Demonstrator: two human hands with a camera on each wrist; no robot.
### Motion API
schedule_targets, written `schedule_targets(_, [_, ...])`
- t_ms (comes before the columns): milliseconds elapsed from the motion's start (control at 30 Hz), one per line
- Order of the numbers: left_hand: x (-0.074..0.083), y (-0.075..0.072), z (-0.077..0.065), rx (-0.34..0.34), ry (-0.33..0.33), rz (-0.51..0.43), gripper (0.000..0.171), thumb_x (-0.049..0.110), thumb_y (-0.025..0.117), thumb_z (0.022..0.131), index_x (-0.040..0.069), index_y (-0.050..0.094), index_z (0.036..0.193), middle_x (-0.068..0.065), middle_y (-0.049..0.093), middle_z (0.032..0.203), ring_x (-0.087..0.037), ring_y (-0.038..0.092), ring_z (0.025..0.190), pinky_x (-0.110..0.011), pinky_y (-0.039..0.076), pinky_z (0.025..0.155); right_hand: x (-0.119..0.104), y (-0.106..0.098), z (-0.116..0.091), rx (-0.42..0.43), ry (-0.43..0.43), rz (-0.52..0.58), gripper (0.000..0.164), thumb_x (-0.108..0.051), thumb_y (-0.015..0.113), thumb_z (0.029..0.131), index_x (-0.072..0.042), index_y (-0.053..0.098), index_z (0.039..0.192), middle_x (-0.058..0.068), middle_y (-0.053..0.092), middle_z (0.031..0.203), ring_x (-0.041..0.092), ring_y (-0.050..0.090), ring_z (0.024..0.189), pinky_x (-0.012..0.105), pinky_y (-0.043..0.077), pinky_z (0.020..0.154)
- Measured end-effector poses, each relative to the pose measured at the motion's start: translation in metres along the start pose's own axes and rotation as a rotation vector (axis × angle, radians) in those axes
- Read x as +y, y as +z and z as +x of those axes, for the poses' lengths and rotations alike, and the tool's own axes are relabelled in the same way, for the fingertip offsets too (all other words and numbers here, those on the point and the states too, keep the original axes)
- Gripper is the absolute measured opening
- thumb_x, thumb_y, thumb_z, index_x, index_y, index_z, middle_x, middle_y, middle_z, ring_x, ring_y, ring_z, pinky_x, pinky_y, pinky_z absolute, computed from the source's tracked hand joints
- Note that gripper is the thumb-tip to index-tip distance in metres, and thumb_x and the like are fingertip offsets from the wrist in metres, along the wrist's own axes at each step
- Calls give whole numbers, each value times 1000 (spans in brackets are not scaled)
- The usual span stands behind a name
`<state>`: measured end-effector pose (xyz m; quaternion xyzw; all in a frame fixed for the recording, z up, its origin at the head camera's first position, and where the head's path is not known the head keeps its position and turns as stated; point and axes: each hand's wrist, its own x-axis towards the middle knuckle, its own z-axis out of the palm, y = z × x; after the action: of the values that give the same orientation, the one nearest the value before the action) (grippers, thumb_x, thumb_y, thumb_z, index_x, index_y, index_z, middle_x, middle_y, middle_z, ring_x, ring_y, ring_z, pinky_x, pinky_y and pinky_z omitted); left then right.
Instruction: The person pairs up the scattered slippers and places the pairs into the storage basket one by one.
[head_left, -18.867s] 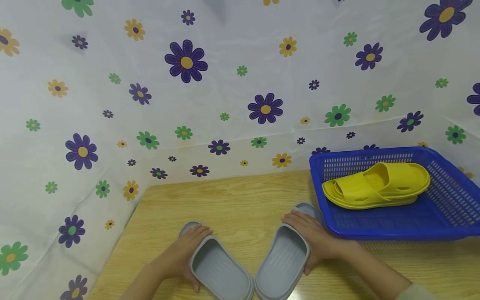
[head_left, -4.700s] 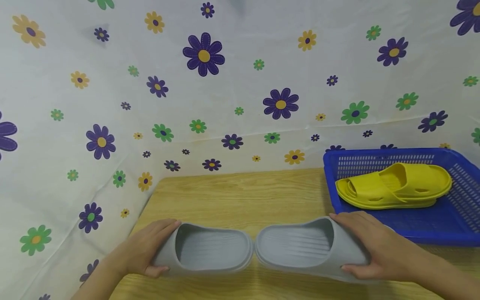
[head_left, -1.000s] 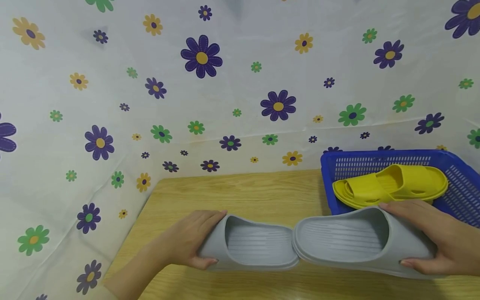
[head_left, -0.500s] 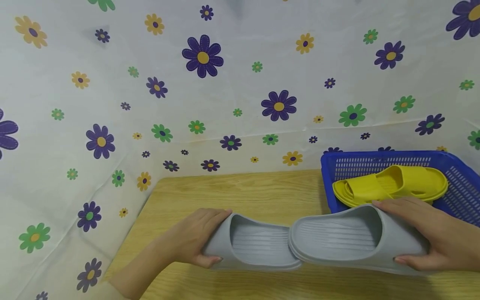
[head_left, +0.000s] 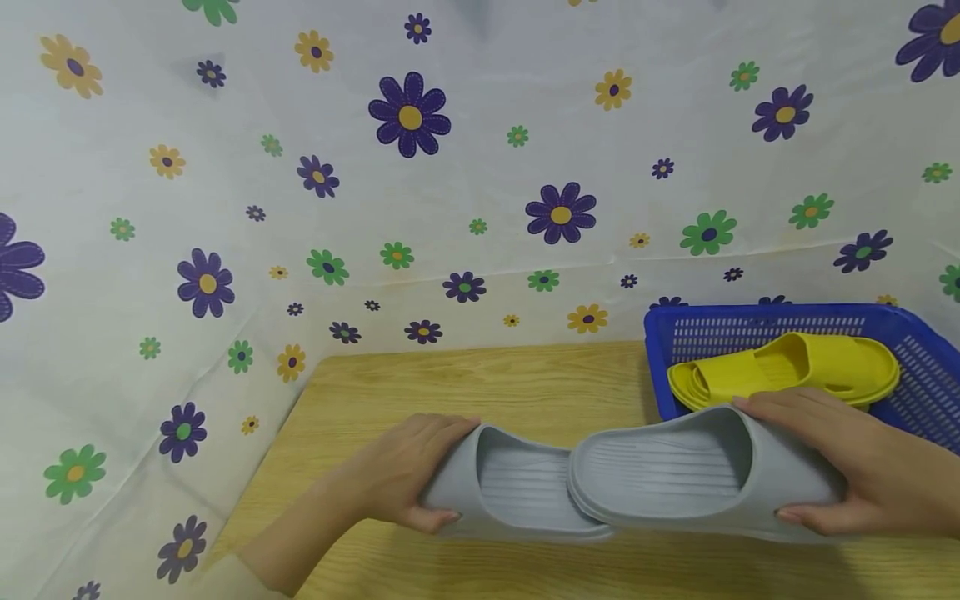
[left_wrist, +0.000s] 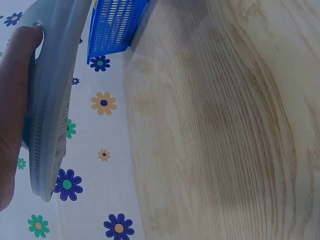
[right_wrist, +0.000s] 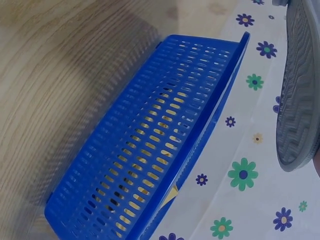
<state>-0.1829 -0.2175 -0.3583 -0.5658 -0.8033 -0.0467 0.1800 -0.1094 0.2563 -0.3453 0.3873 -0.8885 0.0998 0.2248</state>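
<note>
Two grey slippers are held off the table, heel end towards heel end. My left hand (head_left: 408, 471) grips the toe part of the left grey slipper (head_left: 517, 487), thumb in front and fingers over the top. The right grey slipper (head_left: 660, 475) is gripped the same way by my right hand (head_left: 847, 467). Its heel lies over the heel of the left slipper and hides that end. In the left wrist view the left slipper (left_wrist: 52, 95) shows edge-on. The ridged sole of the right slipper (right_wrist: 298, 95) appears in the right wrist view.
A blue plastic basket (head_left: 656, 358) stands at the back right, holding yellow slippers (head_left: 847, 362). The right hand is in front of its near side. Below is a wood-grain table (head_left: 450, 383), with a white flower-print sheet (head_left: 480, 183) behind and at the left.
Over the last second both hands have come closer together. The right slipper's heel has slid leftward over the left slipper's heel. Earlier, both slippers were lower, with their heels meeting end to end.
</note>
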Motion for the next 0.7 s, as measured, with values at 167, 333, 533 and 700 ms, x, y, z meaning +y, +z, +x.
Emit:
schedule_targets(167, [1,1,5,-3,6,-16,84,60,53,83,-2,36,137,-10,56,124,-20,57,106,-36,49,91,0,2,3,7,-19,2,98,-52,85,58,-12,45,138,-5,54,127,3,45,109,2,20,100])
schedule_targets(333, [3,1,8,-16,2,-9,83,60,52,83,-1,37,137,-10,57,123,-19,57,106,-35,49,91,-1,2,7,4,-22,-1,95,-51,85,58,-14,46,137,-6,54,126,3,44,109,2,22,99])
schedule_targets(533, [3,0,13,-25,1,-3,83,59,53,83,-2,36,137,-10,56,123,-21,56,108,-36,48,93,-1,0,12,-3,-29,-7,95,-54,83,61,-14,45,138,-4,54,126,5,45,108,4,28,97])
schedule_targets(700, [4,-1,19,-42,-10,-15,82,58,54,82,0,36,138,-10,56,124,-21,56,109,-37,48,93,-3,-1,16,-11,-32,-19,95,-54,82,61,-15,44,140,-4,52,129,7,44,111,5,28,98])
